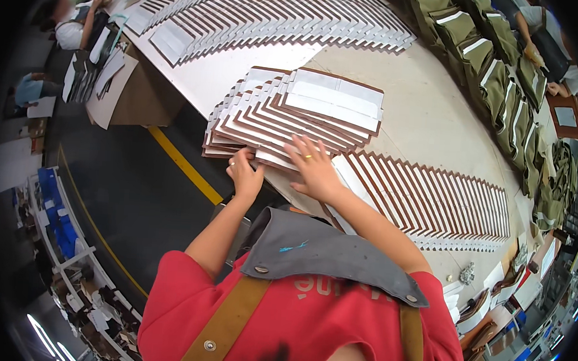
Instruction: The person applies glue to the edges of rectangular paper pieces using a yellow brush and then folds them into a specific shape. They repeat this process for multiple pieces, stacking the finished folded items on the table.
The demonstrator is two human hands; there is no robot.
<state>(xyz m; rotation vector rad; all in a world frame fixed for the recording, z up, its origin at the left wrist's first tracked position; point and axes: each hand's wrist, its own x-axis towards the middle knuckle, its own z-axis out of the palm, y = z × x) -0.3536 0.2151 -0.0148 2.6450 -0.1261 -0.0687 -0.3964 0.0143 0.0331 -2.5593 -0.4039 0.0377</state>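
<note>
A stepped pile of flat, rectangular white panels with brown edges [336,91] lies at the table's near edge, in front of me. At the pile's near left corner, my left hand [243,176] has bent fingers closed on the edge of one brown-edged panel; its fingertips are partly hidden. My right hand [316,171] rests on the near end of the pile with its fingers spread and nothing held in them. Beside it on the right runs a long overlapping row of similar panels [427,199].
Another fanned row of panels [279,21] lies across the far part of the pale table [419,115]. Olive-green pieces with white strips [493,80] are heaped along the right side. A dark floor with a yellow line [184,164] is to my left. Other people work at the far edges.
</note>
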